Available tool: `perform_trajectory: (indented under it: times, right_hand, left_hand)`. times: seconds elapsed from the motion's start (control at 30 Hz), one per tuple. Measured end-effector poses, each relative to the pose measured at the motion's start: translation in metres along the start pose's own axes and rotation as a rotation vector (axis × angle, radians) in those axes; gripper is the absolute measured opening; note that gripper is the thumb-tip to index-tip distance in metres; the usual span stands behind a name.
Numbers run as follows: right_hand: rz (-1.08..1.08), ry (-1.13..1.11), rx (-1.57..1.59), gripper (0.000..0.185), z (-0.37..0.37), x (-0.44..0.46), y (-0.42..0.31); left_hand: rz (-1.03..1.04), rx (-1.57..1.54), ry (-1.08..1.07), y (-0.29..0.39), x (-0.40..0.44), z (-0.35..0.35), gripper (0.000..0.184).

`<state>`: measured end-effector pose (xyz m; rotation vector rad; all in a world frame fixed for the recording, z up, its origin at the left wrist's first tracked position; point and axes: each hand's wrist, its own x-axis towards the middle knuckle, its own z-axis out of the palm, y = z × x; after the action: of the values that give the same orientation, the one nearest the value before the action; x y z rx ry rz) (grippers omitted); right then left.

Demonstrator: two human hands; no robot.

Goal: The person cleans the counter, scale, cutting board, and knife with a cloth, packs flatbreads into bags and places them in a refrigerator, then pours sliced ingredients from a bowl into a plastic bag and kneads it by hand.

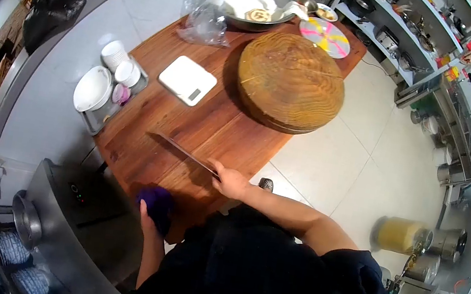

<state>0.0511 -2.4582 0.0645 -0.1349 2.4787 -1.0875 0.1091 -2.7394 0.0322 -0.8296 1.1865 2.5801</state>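
My right hand (232, 183) is closed round the handle of a knife (183, 151). Its blade is seen nearly edge-on, pointing left over the wooden table (213, 134). At the table's near left edge, my left hand (147, 216) grips a bunched purple cloth (157, 203), which hides most of the fingers. Beyond the knife lies a white kitchen scale (187, 80) with a small dark display. To its right, a thick round wooden chopping board (291, 82) rests on the table.
A metal basin (254, 25) with white cloth stands at the back, near a clear plastic bag (205, 27) and a pink-and-yellow plate (325, 37). White bowls (93, 89) and cups line the left edge. A dark metal appliance (77, 208) stands at lower left; shelves (393, 30) are far right.
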Motion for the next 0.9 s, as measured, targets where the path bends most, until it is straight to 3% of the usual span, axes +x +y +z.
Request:
perform_trajectory:
  times: [0.03,0.13,0.2,0.27,0.33,0.37,0.4,0.43,0.47,0.6,0.73,0.77,0.83,0.87,0.9]
  right_hand:
    - [-0.172,0.199,0.116,0.037,-0.003,-0.003,0.015]
    - [-0.169,0.3,0.236,0.025,-0.065,-0.031,0.039]
    - [-0.157,0.409,0.341,0.019,-0.098,-0.03,0.081]
    - [-0.024,0.507,0.299,0.021,-0.134,-0.031,0.134]
    - [0.042,0.661,0.274,0.023,-0.17,-0.036,0.196]
    - [0.135,0.717,0.306,0.024,-0.193,-0.044,0.213]
    - [0.141,0.779,0.259,0.023,-0.213,-0.051,0.241]
    - [0.329,0.762,0.325,0.023,-0.239,-0.064,0.247]
    - [0.382,0.802,0.276,0.023,-0.253,-0.07,0.276]
    - [0.651,0.789,0.253,0.026,-0.283,-0.089,0.311]
    - [0.575,0.646,0.253,0.027,-0.263,-0.081,0.287]
    - [0.555,0.581,0.197,0.027,-0.253,-0.073,0.281]
    - [0.421,0.579,0.151,0.026,-0.223,-0.051,0.281]
    - [0.281,0.596,-0.019,0.027,-0.209,-0.037,0.293]
    - [0.235,0.55,-0.023,0.028,-0.209,-0.032,0.278]
  left_hand:
    - [0.027,0.023,-0.036,-0.006,0.006,0.02,0.045]
    - [0.34,0.207,-0.097,-0.037,0.044,0.069,0.036]
    - [0.411,0.469,-0.028,-0.07,0.078,0.088,0.031]
    - [0.448,1.233,-0.091,-0.089,0.108,0.107,0.04]
    - [0.648,1.727,-0.132,-0.125,0.139,0.108,0.055]
    - [0.533,1.812,-0.067,-0.129,0.135,0.122,0.058]
    - [0.41,1.888,-0.004,-0.13,0.124,0.144,0.062]
    - [0.278,1.958,0.058,-0.133,0.117,0.158,0.066]
    - [0.237,1.936,0.042,-0.135,0.12,0.155,0.072]
    - [0.355,2.014,0.019,-0.14,0.128,0.144,0.072]
    - [0.622,2.105,0.036,-0.146,0.136,0.131,0.073]
    - [0.522,2.086,0.041,-0.146,0.134,0.135,0.074]
    - [0.515,2.098,0.072,-0.149,0.135,0.136,0.074]
    - [0.505,2.107,0.089,-0.151,0.135,0.133,0.074]
    - [0.587,2.087,0.069,-0.152,0.136,0.128,0.074]
